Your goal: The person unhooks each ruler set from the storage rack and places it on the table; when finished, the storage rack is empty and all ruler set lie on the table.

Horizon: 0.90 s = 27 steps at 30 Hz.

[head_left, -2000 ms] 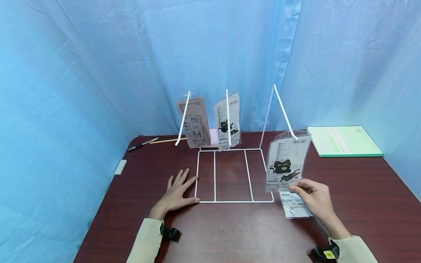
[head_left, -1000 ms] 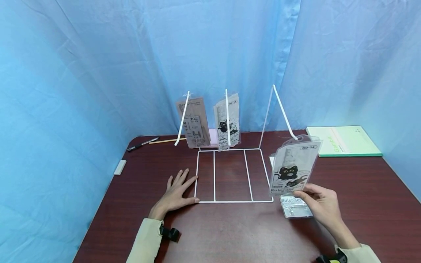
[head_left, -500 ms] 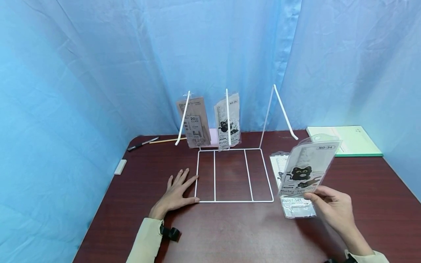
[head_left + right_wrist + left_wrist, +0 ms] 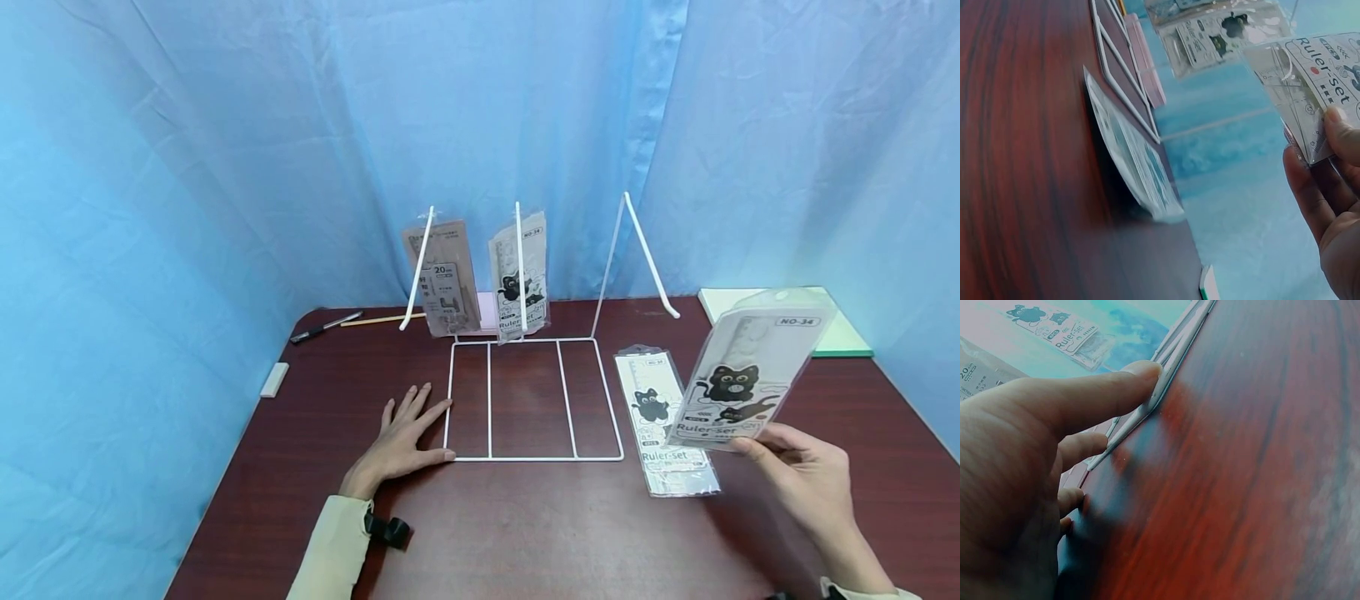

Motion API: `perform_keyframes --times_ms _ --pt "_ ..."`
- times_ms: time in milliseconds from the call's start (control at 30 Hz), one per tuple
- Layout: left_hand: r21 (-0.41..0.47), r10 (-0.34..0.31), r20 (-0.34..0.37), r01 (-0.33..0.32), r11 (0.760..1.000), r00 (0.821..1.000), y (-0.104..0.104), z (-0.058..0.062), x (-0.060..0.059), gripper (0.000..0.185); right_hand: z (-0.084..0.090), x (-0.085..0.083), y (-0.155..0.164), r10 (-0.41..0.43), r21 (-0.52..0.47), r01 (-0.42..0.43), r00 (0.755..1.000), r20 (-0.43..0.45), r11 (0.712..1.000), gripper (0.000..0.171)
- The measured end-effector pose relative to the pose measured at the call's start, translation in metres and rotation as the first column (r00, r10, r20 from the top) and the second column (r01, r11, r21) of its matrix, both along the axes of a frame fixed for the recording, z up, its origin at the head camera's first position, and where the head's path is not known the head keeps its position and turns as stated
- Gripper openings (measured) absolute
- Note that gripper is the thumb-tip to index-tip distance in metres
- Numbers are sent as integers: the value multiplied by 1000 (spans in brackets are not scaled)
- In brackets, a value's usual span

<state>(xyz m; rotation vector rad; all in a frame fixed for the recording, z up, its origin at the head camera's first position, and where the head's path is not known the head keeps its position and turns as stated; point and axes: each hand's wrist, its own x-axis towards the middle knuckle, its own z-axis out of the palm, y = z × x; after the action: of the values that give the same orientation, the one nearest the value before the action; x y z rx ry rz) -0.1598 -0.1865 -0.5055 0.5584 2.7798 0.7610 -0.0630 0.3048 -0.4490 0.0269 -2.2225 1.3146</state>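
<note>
The surface point(image 4: 525, 525) is dark reddish-brown wood with darker grain streaks. On it stands a white wire rack point(image 4: 525, 400). The held ruler set point(image 4: 750, 375) is a clear, glossy packet with a pale grey card, black cartoon cats and black lettering; the flat ruler set point(image 4: 663, 421) on the surface shows the same black cat on white. On the rack hang a beige-brown ruler packet point(image 4: 442, 275) with a white label and another black-cat packet point(image 4: 519, 275). The notebook point(image 4: 832, 333) is pale green with a darker green edge. The curtain point(image 4: 225, 167) is light blue. The sleeve point(image 4: 330, 550) is pale cream-yellow. The eraser point(image 4: 274, 381) is white, the pen point(image 4: 324, 328) black
</note>
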Motion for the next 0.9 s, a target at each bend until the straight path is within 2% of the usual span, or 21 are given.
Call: perform_keyframes --times_ms 200,433,533,767,900 --pt "3 -3 -3 3 1000 1000 0 0 -1 83 0 1 14 -48 24 47 998 48 999 33" --pt "24 -2 -19 3 1000 1000 0 0 1 85 -1 1 30 -47 74 41 996 82 996 21" --pt "23 0 -13 1 1000 1000 -1 0 1 85 -2 -1 37 -51 94 43 995 89 995 28" --pt "5 -5 11 5 1000 1000 0 3 1 85 -10 -4 49 -18 101 6 993 120 995 54" --pt "4 -8 12 8 1000 1000 -1 3 2 85 -14 -5 54 -25 107 10 989 145 994 49"
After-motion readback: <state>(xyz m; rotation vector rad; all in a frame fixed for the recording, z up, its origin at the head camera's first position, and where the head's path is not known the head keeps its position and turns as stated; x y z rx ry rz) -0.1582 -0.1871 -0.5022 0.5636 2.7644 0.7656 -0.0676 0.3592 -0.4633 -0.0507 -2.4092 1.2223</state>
